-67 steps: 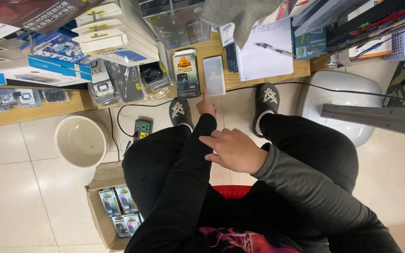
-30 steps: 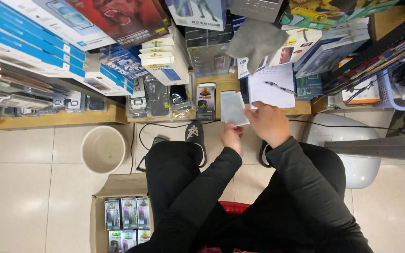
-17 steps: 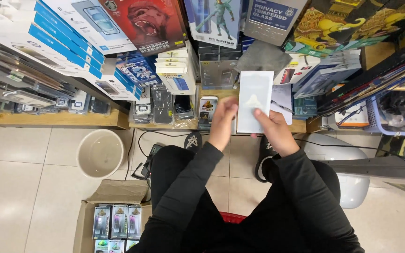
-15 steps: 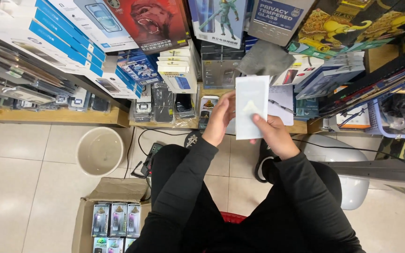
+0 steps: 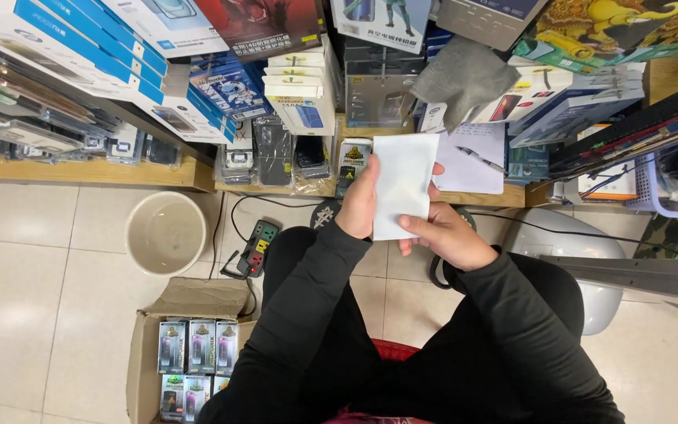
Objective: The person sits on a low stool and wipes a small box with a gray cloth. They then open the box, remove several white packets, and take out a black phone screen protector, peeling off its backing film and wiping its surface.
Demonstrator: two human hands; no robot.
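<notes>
Upper left of the frame: stacked blue and white boxes point(image 5: 80, 55) lean on a wooden ledge point(image 5: 80, 171), flat packets filed beneath them. Lower left: an off-white bucket point(image 5: 166, 233) stands on the tiled floor, and below it an open cardboard carton point(image 5: 147, 345) holds small boxed items packed upright in rows, apparently for easy picking. Just right of the bucket lies a power strip point(image 5: 258, 245), its cable trailing toward the ledge.

Centre: the left hand point(image 5: 360, 200) grips the left edge of a flat white packet point(image 5: 403, 184), fingers curled behind and thumb in front. The right hand point(image 5: 445, 235) pinches its lower right corner. The packet is held upright facing the camera, likely for inspection.

Right of centre: a grey cloth point(image 5: 464, 78) drapes over stock above a notepad with pen point(image 5: 472, 157).
</notes>
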